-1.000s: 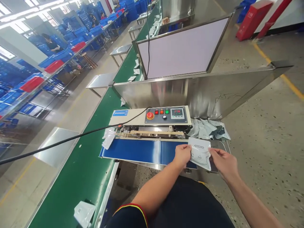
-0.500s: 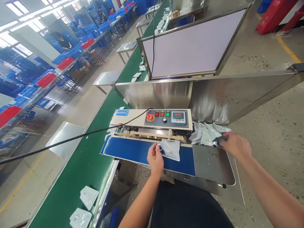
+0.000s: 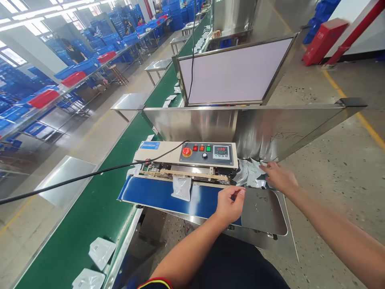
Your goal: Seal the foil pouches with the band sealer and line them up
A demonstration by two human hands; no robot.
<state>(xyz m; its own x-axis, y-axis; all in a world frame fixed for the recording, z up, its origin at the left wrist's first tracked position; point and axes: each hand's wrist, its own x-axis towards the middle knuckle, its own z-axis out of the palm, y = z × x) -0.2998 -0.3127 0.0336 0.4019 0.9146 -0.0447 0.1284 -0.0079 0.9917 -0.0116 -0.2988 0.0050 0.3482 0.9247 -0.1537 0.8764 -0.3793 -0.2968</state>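
Observation:
A band sealer [image 3: 168, 151] with a control panel sits in front of me. A silvery pouch [image 3: 181, 188] rides on its blue belt [image 3: 150, 194], its top edge under the sealing bar. My left hand [image 3: 230, 204] hovers over the belt's right end, fingers curled, holding nothing. My right hand [image 3: 278, 176] reaches flat into the pile of pouches [image 3: 249, 173] beside the sealer, fingers stretched out over them. The steel tray [image 3: 264, 212] lies between my hands.
A green conveyor [image 3: 90, 224] runs along the left with sealed pouches [image 3: 100, 252] lying on it. A black cable [image 3: 75, 180] crosses to the sealer. Steel panels [image 3: 270, 128] stand behind the machine. Other people work at shelves of blue and red bins far left.
The pouch has travelled left along the belt out of my left hand. My left hand pulled back to the right. My right hand has stayed at the pouch pile.

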